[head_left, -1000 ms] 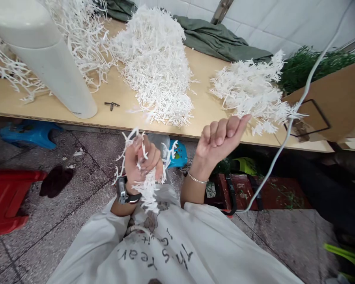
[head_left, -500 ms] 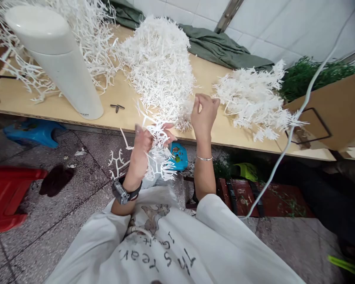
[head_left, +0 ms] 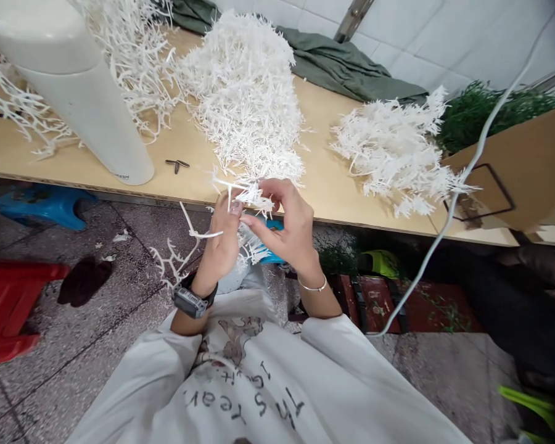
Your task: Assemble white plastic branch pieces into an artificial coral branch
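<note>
My left hand (head_left: 222, 237) is closed around a white plastic artificial branch (head_left: 176, 265), whose bare forked stems stick out to the left of the wrist and above the fingers. My right hand (head_left: 287, 225) has come up against it, its thumb and fingers bent around a feathery white plastic sprig (head_left: 256, 198) at the upper end of the branch. More white tufts hang below, between the two hands. Just beyond them on the table lies a large heap of white sprigs (head_left: 254, 105).
A white bottle (head_left: 97, 117) stands on the table (head_left: 324, 117), with bare white branches (head_left: 134, 68) behind it. Tufted white branches (head_left: 393, 148) lie to the right, near a hanging white cable (head_left: 444, 228). A red stool (head_left: 9, 308) and a blue stool (head_left: 41, 206) stand below.
My right hand has moved left and down from beside the heap to the branch in my left hand. The left hand keeps its hold on the branch.
</note>
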The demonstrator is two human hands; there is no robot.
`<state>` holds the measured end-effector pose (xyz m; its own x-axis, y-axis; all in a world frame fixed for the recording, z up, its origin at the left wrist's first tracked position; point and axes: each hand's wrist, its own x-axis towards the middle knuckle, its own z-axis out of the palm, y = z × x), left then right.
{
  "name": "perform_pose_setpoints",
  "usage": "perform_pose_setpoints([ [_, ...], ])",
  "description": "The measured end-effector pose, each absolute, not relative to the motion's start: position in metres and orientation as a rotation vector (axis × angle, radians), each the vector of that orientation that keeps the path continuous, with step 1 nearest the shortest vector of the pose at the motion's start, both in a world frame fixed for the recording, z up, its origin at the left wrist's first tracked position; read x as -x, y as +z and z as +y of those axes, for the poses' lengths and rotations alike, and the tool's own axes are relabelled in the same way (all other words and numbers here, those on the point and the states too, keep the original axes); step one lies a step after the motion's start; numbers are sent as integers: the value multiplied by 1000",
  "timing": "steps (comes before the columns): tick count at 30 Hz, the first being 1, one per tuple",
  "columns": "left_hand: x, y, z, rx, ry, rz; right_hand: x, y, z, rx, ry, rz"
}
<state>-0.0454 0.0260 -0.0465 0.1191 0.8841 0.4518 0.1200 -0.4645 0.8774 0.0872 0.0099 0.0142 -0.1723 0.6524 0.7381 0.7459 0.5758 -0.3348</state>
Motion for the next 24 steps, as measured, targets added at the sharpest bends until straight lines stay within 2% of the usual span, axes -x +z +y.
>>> perform_pose_setpoints([
  [5, 53, -14, 28, -1928, 1385, 916, -92, 14, 11, 1135, -56, -1932],
  [10, 60, -5, 31, -1758, 1361, 697, -89, 15, -2, 1036, 726, -1568],
  [13, 56, -5, 29, -1621, 1346, 542, -84, 12, -6, 952, 965, -1472],
  [20, 48, -8, 30, -1567, 1432, 339, -83, 6, -8, 959, 785, -1651],
  [24, 49, -12, 32, -1459, 1406, 408, -87, 10, -7, 1070, 555, -1869],
])
